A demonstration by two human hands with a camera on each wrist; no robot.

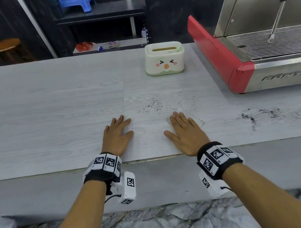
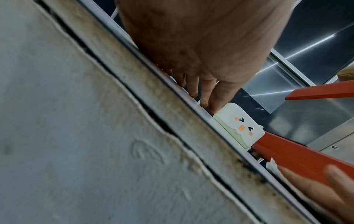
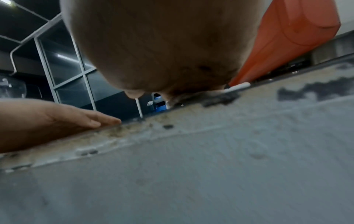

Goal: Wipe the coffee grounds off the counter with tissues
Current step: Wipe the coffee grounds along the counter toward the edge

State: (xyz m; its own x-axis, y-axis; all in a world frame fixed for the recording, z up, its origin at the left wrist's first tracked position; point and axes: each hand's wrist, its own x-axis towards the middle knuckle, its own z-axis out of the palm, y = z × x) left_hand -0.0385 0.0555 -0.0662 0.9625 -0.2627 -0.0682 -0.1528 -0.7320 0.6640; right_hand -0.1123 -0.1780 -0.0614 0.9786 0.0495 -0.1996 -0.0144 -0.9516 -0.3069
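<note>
A thin white tissue lies flattened under the right hand, fingers straight; left hand rests flat on the surface. Coffee grounds speckle it; the tissue box shows an empty-looking slot.

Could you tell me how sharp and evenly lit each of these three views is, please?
Head view: even light, sharp on the counter and coffee grounds, straight edges bowed by the wide lens. Left wrist view: the left hand is soft and close, the tissue box fairly crisp. Right wrist view: dim and smeared, the right hand fills the top.
</note>
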